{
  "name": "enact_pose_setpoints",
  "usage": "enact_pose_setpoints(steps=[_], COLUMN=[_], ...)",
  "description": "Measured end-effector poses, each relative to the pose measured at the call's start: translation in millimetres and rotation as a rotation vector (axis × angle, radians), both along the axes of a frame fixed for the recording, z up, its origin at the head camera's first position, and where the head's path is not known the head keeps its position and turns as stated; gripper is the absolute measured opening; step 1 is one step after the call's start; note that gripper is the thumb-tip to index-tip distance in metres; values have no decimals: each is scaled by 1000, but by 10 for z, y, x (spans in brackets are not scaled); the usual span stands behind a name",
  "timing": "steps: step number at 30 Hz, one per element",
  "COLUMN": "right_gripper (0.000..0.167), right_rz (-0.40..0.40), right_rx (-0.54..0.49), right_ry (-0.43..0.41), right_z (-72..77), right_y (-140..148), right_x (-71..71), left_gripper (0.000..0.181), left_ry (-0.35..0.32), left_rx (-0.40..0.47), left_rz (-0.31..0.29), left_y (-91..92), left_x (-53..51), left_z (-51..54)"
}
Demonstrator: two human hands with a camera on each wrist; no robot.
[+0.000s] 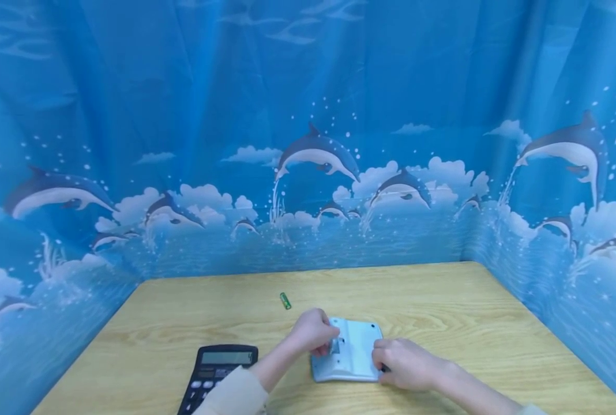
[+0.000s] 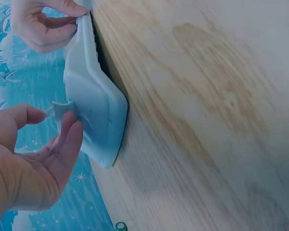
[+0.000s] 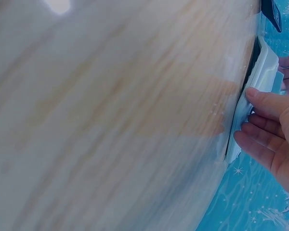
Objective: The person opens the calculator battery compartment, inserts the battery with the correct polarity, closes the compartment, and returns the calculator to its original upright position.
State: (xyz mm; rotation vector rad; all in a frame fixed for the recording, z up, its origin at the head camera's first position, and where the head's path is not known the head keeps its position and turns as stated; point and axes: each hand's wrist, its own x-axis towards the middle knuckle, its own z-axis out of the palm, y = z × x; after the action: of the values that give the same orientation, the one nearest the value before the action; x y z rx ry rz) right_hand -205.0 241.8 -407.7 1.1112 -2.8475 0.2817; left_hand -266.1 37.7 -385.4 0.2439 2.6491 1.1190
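A pale blue, calculator-shaped device [image 1: 359, 346] lies with its underside up on the wooden table. My left hand [image 1: 310, 332] is over its left part, pinching a small pale battery cover [image 2: 62, 109] between thumb and fingers. In the left wrist view the cover stands tilted up from the device's back; whether it still touches cannot be told. My right hand [image 1: 404, 364] grips the device's right edge, thumb on one side and fingers on the other. The inside of the battery compartment is mostly hidden by the left hand.
A green battery [image 1: 285, 301] lies on the table [image 1: 432, 300] beyond the left hand. A black calculator [image 1: 225, 369] is at the front left, partly covered by the left sleeve. Blue dolphin-print curtains [image 1: 308, 242] border the table's back and sides.
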Motion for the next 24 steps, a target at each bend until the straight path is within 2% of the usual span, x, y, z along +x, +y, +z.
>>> enact_pose_setpoints(steps=[5,9,14,24], right_gripper=[15,16,17,16], right_rz=[-6,2,-8,4], right_rx=[-1,-2,11,14], right_ry=[-7,4,-8,16], right_z=[0,-5,5,1], right_y=[-5,-1,-4,6], right_x=[7,6,14,17], left_gripper=[4,8,7,8], left_ry=[56,74,1,-138], left_rx=[52,82,110,272], left_rz=[-37,-59,-40,-13], left_y=[-69,-123,-179,-251], left_x=[-29,-46,-59,-59], left_z=[-12,-26,-27,-37])
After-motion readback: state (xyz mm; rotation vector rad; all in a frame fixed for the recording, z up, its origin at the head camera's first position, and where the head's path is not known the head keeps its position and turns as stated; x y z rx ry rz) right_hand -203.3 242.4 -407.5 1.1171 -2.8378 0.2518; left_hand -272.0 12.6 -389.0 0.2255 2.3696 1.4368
